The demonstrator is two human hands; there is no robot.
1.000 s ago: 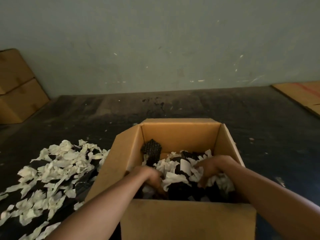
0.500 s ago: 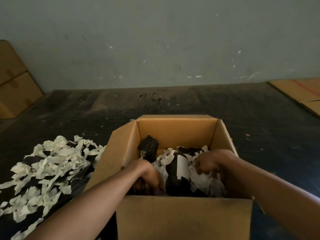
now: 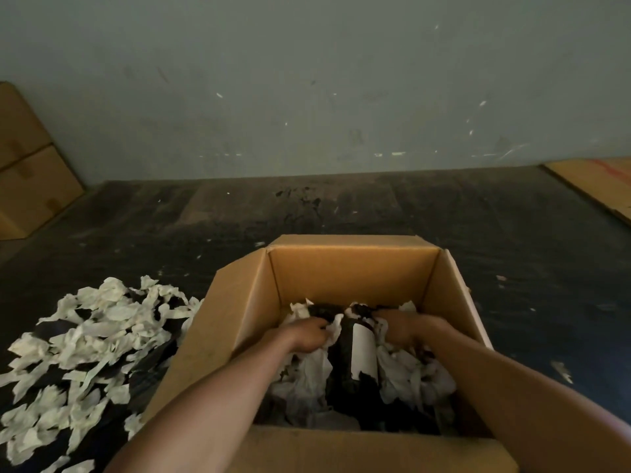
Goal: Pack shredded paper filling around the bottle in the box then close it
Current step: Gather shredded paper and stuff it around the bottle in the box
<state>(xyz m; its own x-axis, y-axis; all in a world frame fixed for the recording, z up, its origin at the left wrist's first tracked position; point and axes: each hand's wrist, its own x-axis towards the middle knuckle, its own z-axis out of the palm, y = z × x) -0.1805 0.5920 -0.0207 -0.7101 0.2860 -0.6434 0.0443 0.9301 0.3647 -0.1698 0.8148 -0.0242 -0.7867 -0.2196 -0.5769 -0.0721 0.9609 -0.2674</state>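
Observation:
An open cardboard box (image 3: pixel 351 271) stands in front of me with its flaps up. A dark bottle (image 3: pixel 362 349) with a white label lies in it, lengthwise down the middle. White shredded paper (image 3: pixel 307 373) fills both sides of the bottle. My left hand (image 3: pixel 304 336) presses into the paper left of the bottle, fingers curled on some shreds. My right hand (image 3: pixel 406 327) does the same on the right side, near the bottle's far end. The fingertips of both hands are buried in paper.
A pile of loose shredded paper (image 3: pixel 85 349) lies on a dark sheet left of the box. Stacked cardboard boxes (image 3: pixel 24 172) stand at far left against the wall. A flat cardboard sheet (image 3: pixel 601 186) lies at far right on the dark floor.
Both hands have moved toward the far end of the box, spreading paper off the bottle's label. The dark netted piece at the far left corner is out of sight now.

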